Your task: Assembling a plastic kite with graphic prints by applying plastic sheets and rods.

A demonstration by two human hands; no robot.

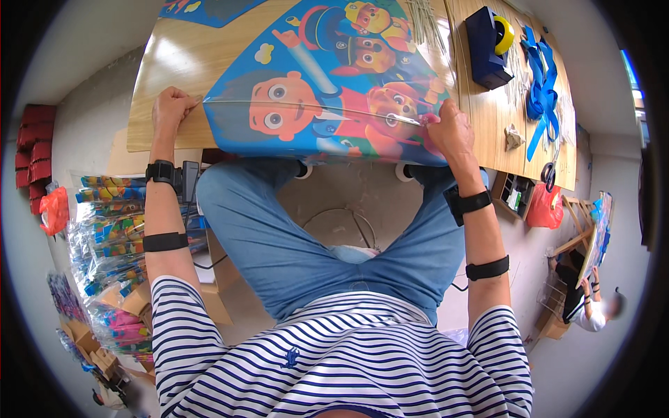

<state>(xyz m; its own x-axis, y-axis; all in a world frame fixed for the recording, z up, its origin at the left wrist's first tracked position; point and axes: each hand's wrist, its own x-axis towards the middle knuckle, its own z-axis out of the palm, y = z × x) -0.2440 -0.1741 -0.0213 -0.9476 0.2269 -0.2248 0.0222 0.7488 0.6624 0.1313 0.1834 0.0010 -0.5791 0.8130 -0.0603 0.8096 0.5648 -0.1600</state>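
A glossy kite sheet (334,83), printed with a cartoon boy and dogs on blue, lies on the wooden table in front of me. Across it runs a thin pale rod (272,103), roughly from side to side. My left hand (173,108) pinches the rod's left end just past the sheet's edge. At the other end my right hand (451,132) is closed, its fingertips over the right part of the sheet and on the rod. A shiny bright streak shows beside those fingertips; I cannot make out what it is.
On the table's right are a tape dispenser (484,52) with yellow tape, blue ribbon (542,83), scissors (549,174) at the edge and a bundle of thin sticks (425,24). Packaged colourful goods (111,237) stand left of my legs. Another person (592,313) works far right.
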